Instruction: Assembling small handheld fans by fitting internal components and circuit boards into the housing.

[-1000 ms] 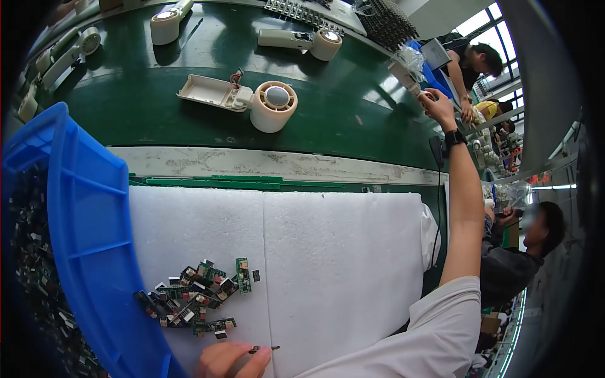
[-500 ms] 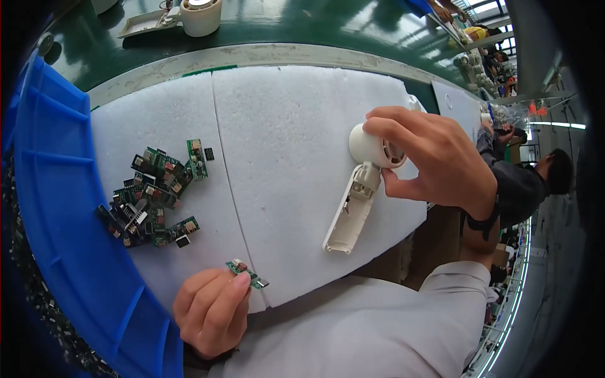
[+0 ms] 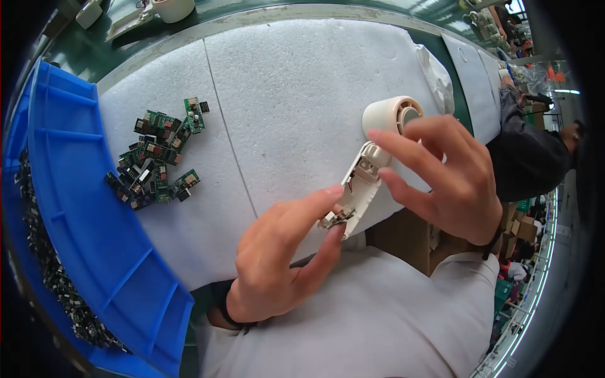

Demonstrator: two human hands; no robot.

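Observation:
A white handheld fan lies on the foam sheet, its round head [image 3: 380,118] away from me and its hollow handle shell [image 3: 364,192] toward me. Thin wires show inside the shell. Between thumb and forefinger, my left hand [image 3: 283,255] pinches a small green circuit board [image 3: 338,217] at the shell's near end. Whether the board is seated in the shell cannot be made out. My right hand [image 3: 447,179] is open beside the fan's neck, thumb and forefinger spread; whether the fingertips touch the fan is unclear.
Several loose circuit boards [image 3: 157,148] lie piled on the left of the white foam sheet [image 3: 283,82]. A blue bin [image 3: 88,208] filled with small parts borders the left side. Beyond the sheet is a green bench with other white fan parts [image 3: 173,9]. A person [image 3: 526,151] sits at the right.
My left hand has carried the circuit board rightward to the near end of the handle shell. My right hand has let go of the fan head and moved down to the neck.

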